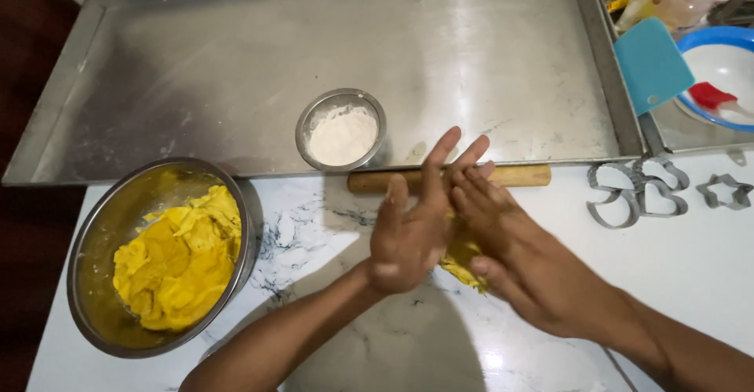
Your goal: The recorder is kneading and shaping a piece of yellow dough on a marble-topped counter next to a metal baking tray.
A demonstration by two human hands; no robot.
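My left hand (412, 223) and my right hand (514, 247) are pressed together palm to palm over the white marbled counter (314, 235). Between the palms is a lump of yellow dough (463, 265), showing only at its lower edge. Both hands have fingers stretched out flat. A wooden rolling pin (518, 176) lies just behind the fingertips, partly hidden by them. To the left stands a steel bowl (102, 235) with more yellow dough (181, 258) inside.
A large steel tray (236, 70) fills the back, with a small steel bowl of white flour (341, 131) on its front edge. Metal cookie cutters (640, 192) and a star cutter (726, 192) lie at right. A teal scraper (650, 64) and blue-rimmed bowl (719, 74) sit far right.
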